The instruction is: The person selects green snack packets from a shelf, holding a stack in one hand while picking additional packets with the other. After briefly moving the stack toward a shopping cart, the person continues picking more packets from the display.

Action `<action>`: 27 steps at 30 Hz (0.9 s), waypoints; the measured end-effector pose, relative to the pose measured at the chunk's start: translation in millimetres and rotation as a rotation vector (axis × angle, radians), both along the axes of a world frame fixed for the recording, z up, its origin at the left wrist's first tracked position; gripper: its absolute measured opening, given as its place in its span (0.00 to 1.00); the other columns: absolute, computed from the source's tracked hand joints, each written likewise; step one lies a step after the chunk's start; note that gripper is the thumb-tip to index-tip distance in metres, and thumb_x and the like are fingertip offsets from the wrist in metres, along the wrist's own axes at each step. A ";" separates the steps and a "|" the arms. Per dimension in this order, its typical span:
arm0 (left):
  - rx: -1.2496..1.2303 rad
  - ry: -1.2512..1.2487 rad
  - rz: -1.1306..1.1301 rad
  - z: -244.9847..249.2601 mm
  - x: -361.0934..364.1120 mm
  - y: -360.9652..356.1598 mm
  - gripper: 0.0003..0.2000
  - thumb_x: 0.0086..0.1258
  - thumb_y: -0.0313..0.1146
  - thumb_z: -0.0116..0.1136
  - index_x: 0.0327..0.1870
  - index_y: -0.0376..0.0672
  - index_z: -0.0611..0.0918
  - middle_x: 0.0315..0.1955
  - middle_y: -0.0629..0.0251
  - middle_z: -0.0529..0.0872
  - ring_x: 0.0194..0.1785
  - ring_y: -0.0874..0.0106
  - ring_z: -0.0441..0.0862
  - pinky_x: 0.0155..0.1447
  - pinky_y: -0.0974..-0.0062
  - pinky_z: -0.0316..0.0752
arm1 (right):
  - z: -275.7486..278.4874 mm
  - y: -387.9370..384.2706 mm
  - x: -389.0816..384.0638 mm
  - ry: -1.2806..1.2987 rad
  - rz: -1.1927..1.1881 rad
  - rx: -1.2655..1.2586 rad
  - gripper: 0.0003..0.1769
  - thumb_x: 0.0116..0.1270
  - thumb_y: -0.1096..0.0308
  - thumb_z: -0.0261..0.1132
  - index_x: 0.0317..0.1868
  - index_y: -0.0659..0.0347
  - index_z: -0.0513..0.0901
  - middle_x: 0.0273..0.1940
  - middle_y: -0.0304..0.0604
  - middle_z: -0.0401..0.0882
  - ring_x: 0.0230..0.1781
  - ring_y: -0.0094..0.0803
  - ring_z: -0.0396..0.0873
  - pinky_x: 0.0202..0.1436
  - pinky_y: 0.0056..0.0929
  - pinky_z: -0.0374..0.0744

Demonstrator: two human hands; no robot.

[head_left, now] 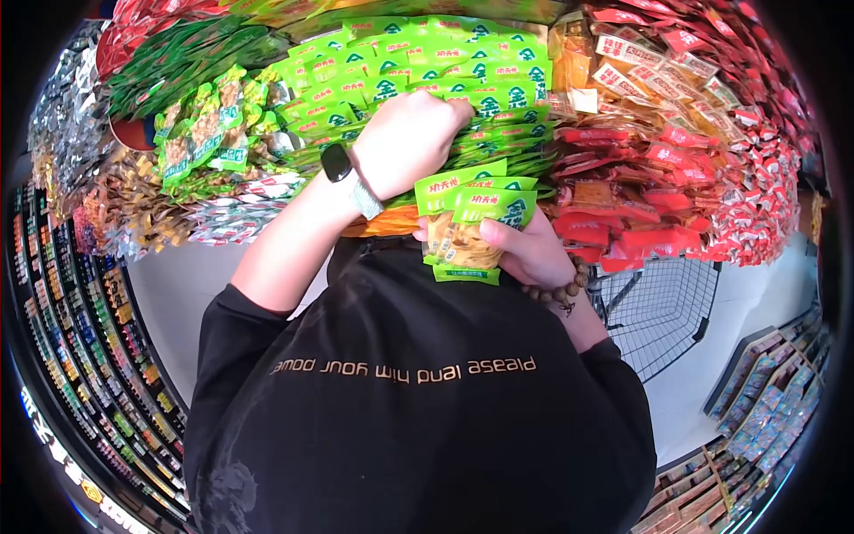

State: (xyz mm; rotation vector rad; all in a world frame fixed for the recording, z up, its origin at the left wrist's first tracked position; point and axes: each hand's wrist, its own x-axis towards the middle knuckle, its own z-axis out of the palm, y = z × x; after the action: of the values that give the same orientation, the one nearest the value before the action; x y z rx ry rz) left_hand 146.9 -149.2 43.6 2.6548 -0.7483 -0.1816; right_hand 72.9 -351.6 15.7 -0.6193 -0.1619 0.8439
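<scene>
My right hand (538, 254) is closed on several green snack packets (467, 222), fanned out in front of my chest. Clear windows in them show pale yellow strips, and my thumb presses on their front. A bead bracelet circles that wrist. My left hand (405, 147), with a black-faced watch (336, 163) on its wrist, is over the rows of matching green packets (418, 58) on the display. Its fingers curl downward, away from the camera, and whatever they hold is hidden.
Red packets (636, 196) fill the display's right side. Green-edged bags of brown pieces (209, 129) lie on the left. A black wire basket (658, 307) stands behind my right arm. Stocked shelves (80, 338) curve along the left; more (774, 392) stand at lower right.
</scene>
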 end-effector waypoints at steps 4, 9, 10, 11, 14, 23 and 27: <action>-0.188 -0.037 0.033 16.1 -11.5 10.7 0.12 0.71 0.24 0.55 0.52 0.34 0.83 0.36 0.45 0.88 0.39 0.51 0.87 0.46 0.61 0.82 | -5.0 -2.7 -3.7 0.026 -0.012 -0.023 0.26 0.74 0.67 0.65 0.68 0.70 0.72 0.60 0.50 0.82 0.58 0.37 0.83 0.64 0.37 0.80; -0.613 0.117 0.344 52.4 -61.9 44.5 0.09 0.75 0.27 0.56 0.46 0.34 0.86 0.38 0.57 0.91 0.45 0.66 0.90 0.51 0.72 0.82 | -9.2 -10.7 -8.8 0.002 -0.066 -0.162 0.25 0.73 0.72 0.67 0.67 0.68 0.73 0.59 0.43 0.82 0.59 0.26 0.79 0.65 0.30 0.77; -0.725 0.258 0.282 54.4 -71.3 50.3 0.09 0.74 0.28 0.58 0.48 0.34 0.86 0.41 0.58 0.91 0.45 0.67 0.89 0.51 0.73 0.82 | -10.1 -11.1 -7.9 -0.004 -0.034 -0.152 0.25 0.72 0.72 0.67 0.67 0.68 0.73 0.59 0.42 0.82 0.59 0.25 0.79 0.65 0.29 0.77; -0.743 0.336 0.256 54.0 -81.0 49.0 0.11 0.74 0.30 0.59 0.50 0.32 0.85 0.42 0.56 0.90 0.47 0.66 0.89 0.52 0.70 0.81 | -10.8 -11.3 -6.3 -0.012 -0.002 -0.141 0.25 0.72 0.72 0.67 0.67 0.68 0.73 0.59 0.42 0.82 0.59 0.25 0.78 0.65 0.29 0.77; -0.660 0.313 0.140 46.1 -97.1 40.4 0.15 0.67 0.28 0.67 0.52 0.31 0.83 0.47 0.52 0.89 0.49 0.61 0.89 0.54 0.68 0.81 | -6.6 -12.9 -4.7 -0.050 0.077 -0.210 0.25 0.72 0.73 0.67 0.68 0.68 0.74 0.60 0.42 0.82 0.59 0.24 0.78 0.65 0.29 0.76; -0.966 -0.168 0.684 44.6 -104.5 91.8 0.16 0.67 0.15 0.66 0.55 0.29 0.83 0.46 0.56 0.89 0.48 0.72 0.87 0.54 0.75 0.81 | -6.2 -6.7 1.8 -0.111 0.043 -0.103 0.30 0.75 0.57 0.63 0.65 0.74 0.73 0.59 0.64 0.80 0.62 0.58 0.80 0.69 0.55 0.74; -0.785 -0.230 0.547 41.8 -81.6 89.5 0.15 0.66 0.15 0.67 0.53 0.28 0.84 0.43 0.57 0.90 0.47 0.73 0.87 0.51 0.77 0.80 | -3.6 -7.0 6.2 -0.142 0.076 -0.082 0.27 0.76 0.61 0.62 0.66 0.74 0.72 0.58 0.63 0.81 0.63 0.54 0.79 0.70 0.50 0.74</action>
State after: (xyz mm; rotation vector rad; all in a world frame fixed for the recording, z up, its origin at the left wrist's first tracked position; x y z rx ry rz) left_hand 65.3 -59.7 85.4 2.0185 -0.0758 0.4742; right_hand 79.1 -358.6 12.1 -0.7540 -0.2825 0.8833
